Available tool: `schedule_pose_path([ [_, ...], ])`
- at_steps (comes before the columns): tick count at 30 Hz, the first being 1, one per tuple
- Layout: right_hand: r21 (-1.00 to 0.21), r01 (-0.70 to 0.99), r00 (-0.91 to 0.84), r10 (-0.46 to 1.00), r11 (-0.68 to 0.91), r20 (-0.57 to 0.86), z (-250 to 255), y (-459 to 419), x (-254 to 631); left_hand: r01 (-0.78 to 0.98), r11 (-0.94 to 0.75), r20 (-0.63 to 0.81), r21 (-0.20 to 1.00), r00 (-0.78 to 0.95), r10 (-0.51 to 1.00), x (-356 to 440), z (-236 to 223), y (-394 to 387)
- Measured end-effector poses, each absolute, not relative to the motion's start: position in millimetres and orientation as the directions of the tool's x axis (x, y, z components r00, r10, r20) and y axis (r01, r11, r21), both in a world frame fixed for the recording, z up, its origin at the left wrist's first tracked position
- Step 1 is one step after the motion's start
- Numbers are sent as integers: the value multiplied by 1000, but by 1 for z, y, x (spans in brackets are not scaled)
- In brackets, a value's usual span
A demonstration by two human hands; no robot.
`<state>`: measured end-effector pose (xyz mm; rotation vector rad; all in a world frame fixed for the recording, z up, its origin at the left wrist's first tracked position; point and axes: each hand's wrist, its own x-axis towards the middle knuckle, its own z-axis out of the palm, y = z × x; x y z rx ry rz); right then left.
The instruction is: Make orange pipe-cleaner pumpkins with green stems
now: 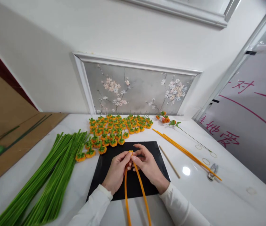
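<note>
Pinching close to the joined tip is what this step is calling for: the orange fuzzy stems [141, 185] are meeting in a small folded end at the lower centre of the frame, and a light, firm grip right beside that end would likely be stopping it from slipping or splaying. Working with small finger movements would be sparing the soft pile, while the long tails, hanging towards the bottom edge, would best be running free without crossing.

The left hand [117, 172] is closing its thumb and fingertips together on the stems near the tip. The right hand [150, 166] is curling loosely, its thumb and nearer fingers bearing on the stems from the other side while an upper finger is lifting clear; its hidden fingertips are leaving the exact contact unclear.

Both hands are working above the black mat [104, 163] on the white counter [83, 183]. Orange flower heads [113, 142] are spreading beyond it, green stems [63, 175] are lying at lower left, and a thin stick [170, 161] is resting just right of the mat.
</note>
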<state>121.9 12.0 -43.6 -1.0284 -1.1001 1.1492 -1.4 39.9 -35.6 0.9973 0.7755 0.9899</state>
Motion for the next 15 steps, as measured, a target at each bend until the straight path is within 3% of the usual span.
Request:
schedule_pose_path([
  [4,-985,-121,19,992,124,123,-41,14,128,-267,196,-77,944,399,914,-3,-32,40],
  [15,-860,360,97,903,361,419,-37,15,140,-217,237,-142,947,379,914,-4,-30,39],
])
